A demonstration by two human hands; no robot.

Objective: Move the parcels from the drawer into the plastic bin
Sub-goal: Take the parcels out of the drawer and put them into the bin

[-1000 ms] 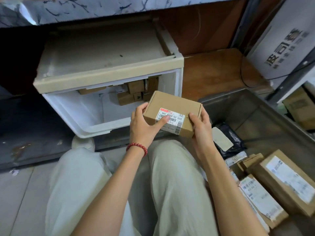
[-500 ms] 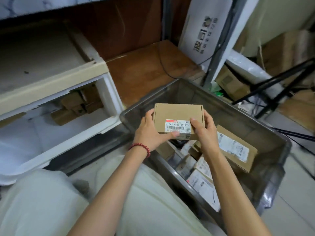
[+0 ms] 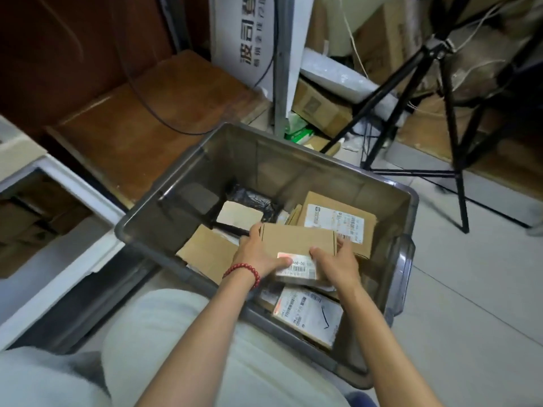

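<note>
A small brown cardboard parcel (image 3: 296,242) with a white barcode label is held low inside the grey plastic bin (image 3: 188,174). My left hand (image 3: 258,254) grips its left end and my right hand (image 3: 338,264) grips its right end, thumbs on the label. Under and around it lie several other parcels: a larger labelled box (image 3: 338,218), a flat brown piece (image 3: 205,254), a labelled packet (image 3: 308,315) and a black bag (image 3: 252,198). The white drawer (image 3: 76,189) stands open at the left edge, with brown parcels (image 3: 23,221) blurred inside.
A black tripod (image 3: 452,136) stands right of the bin on the tiled floor. Cardboard boxes (image 3: 317,104) and a grey metal post (image 3: 280,69) are behind the bin. A wooden board (image 3: 147,118) with a black cable lies beyond the drawer. My knees fill the bottom.
Both hands carried the parcel from in front of the drawer rightwards and down into the bin. The view swung right with it, so the drawer slid to the left edge.
</note>
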